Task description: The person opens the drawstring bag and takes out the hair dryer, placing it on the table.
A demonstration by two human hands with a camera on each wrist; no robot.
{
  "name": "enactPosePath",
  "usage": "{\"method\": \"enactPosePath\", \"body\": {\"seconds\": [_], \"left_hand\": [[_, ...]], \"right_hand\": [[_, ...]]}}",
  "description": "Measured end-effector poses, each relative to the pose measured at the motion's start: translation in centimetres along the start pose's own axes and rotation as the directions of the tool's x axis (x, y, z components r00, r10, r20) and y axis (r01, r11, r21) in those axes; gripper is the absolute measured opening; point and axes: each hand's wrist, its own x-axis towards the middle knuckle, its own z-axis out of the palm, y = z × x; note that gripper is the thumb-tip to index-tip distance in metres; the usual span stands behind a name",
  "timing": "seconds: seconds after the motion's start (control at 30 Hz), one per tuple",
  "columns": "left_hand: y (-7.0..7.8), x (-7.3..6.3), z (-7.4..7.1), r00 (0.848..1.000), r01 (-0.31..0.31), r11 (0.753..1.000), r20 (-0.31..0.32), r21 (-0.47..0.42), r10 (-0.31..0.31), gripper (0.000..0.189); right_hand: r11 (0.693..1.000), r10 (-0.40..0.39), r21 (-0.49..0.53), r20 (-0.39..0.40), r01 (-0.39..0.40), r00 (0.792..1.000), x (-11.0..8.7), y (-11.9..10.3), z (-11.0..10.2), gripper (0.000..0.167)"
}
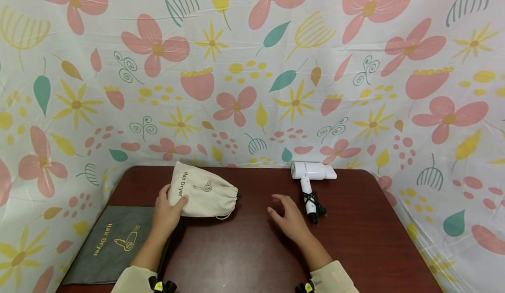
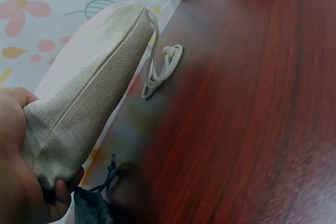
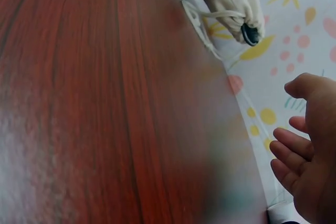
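Observation:
My left hand (image 1: 166, 212) grips the flat end of a cream drawstring bag (image 1: 205, 196) printed "Hair Dryer", thumb on top. The bag looks filled and is raised off the table; its gathered neck points right, with a white cord (image 2: 167, 69) hanging from it. Something dark (image 3: 250, 34) shows at the neck in the right wrist view; I cannot tell what. My right hand (image 1: 291, 219) holds nothing, its fingers loosely bent, between the bag and a white hair dryer (image 1: 311, 171). That dryer lies at the back right, its black cord (image 1: 312, 201) wound about the handle.
A grey drawstring bag (image 1: 118, 240) with a yellow "Hair Dryer" print lies flat at the left, partly behind my left forearm. The dark red wooden table (image 1: 221, 253) ends at the back against a floral curtain (image 1: 236, 65), which also hangs along both sides.

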Motion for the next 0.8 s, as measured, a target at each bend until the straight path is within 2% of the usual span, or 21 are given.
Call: {"method": "enactPosePath", "body": {"seconds": [0.27, 0.6, 0.8], "left_hand": [[0.6, -0.8, 0.4, 0.999, -0.01, 1.0, 0.041, 0.002, 0.01, 0.086], [0.4, -1.7, 1.4, 0.997, -0.037, 0.999, 0.074, 0.006, 0.036, 0.084], [0.4, -2.3, 2.3, 0.991, -0.078, 0.996, 0.11, 0.037, 0.073, 0.083]], "right_hand": [[0.999, -0.026, 0.036, 0.058, 0.024, 0.998, -0.3, -1.2, 0.4, 0.048], [0.997, -0.048, 0.073, 0.103, 0.04, 0.994, -0.9, -1.8, 1.0, 0.049], [0.992, -0.072, 0.117, 0.164, 0.053, 0.984, -1.3, -2.2, 1.4, 0.057]]}}
